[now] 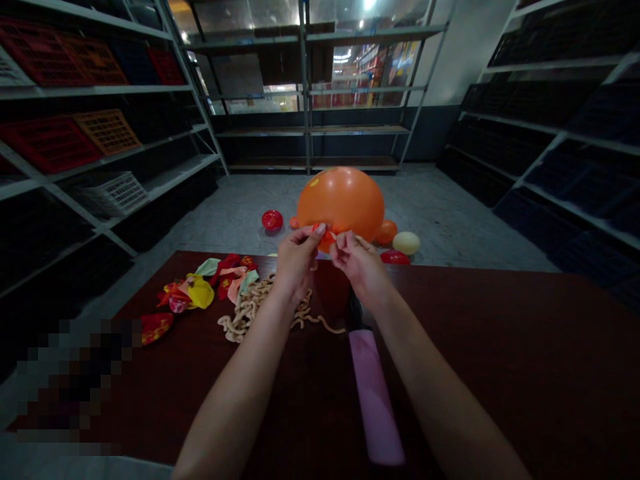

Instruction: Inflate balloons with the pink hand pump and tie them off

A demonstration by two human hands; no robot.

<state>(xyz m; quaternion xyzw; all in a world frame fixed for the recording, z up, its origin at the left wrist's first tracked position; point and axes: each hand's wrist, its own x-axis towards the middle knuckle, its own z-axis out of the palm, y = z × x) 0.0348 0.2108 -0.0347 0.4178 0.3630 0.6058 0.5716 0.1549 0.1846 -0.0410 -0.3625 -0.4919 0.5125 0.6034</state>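
An inflated orange balloon [343, 200] is held up over the far edge of the table. My left hand [299, 257] pinches the neck of this balloon between thumb and fingers. Close beside it, my right hand [357, 260] is closed on the neck's other end, fingertips pressed together. Below my hands lies a balloon pump with a pink handle [376, 397]; its dark front part is partly hidden by my right arm. A pile of beige curly strands [245, 313] lies left of the pump, partly behind my left forearm.
Uninflated balloons in several colours [200, 291] lie on the dark table [500, 360], with a red patterned one [157, 327] nearer me. Inflated balloons, including a red one [273, 221] and a cream one [406, 243], rest on the floor. Shelves with plastic crates [107, 131] stand around.
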